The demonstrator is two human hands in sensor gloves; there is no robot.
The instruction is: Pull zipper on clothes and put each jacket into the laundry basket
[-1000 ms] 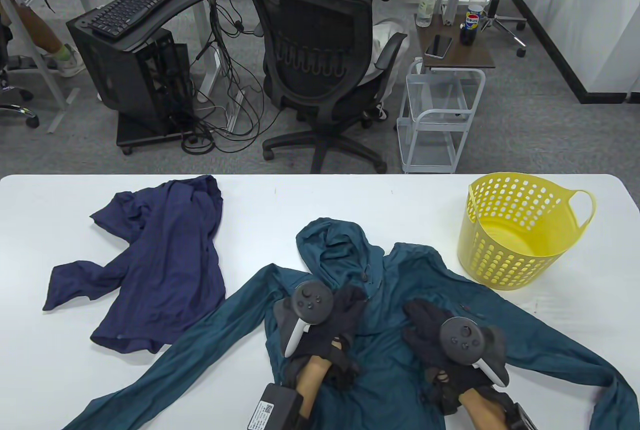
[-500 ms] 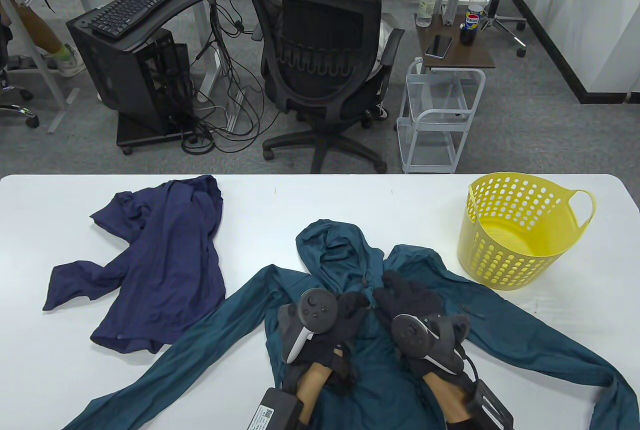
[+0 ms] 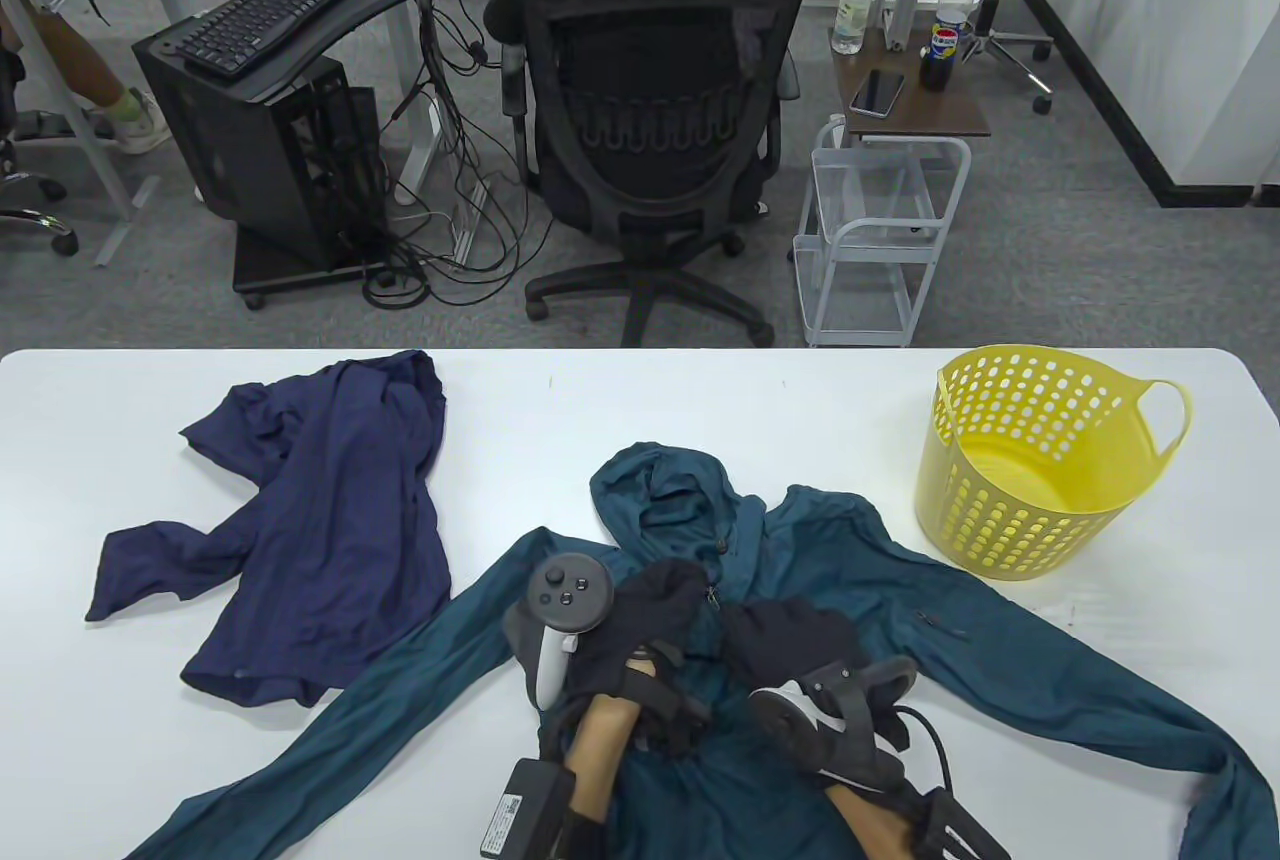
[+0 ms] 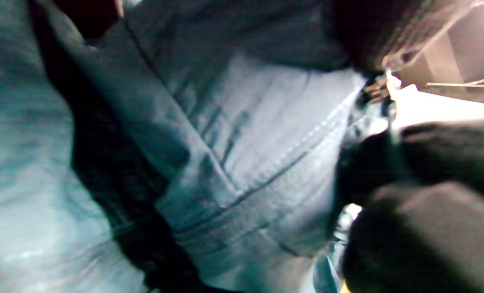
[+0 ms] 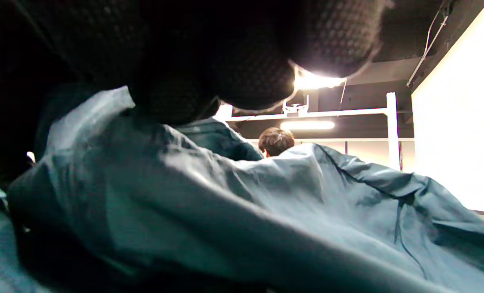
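Observation:
A teal hooded jacket [image 3: 850,580] lies spread flat at the table's front middle, hood pointing away from me. Its zipper [image 3: 712,595] runs down the chest between my hands. My left hand [image 3: 665,605] is curled on the fabric just left of the zipper line, and the left wrist view shows the zipper seam [image 4: 307,150] close up. My right hand [image 3: 785,630] is curled on the fabric just right of it, its fingers [image 5: 209,69] bunching the teal jacket [image 5: 266,203]. A navy jacket [image 3: 330,520] lies crumpled at the left. The yellow laundry basket [image 3: 1000,510] stands at the right, with nothing in it.
The teal sleeves stretch to the front left and front right table corners. Beyond the far table edge are an office chair [image 3: 650,120] with a seated person, a small white cart [image 3: 880,230] and a black computer stand [image 3: 270,130].
My right hand has slid left to the zipper line and rolled onto its side. My left hand has shifted slightly left and away from me. The seated person's chair has swivelled.

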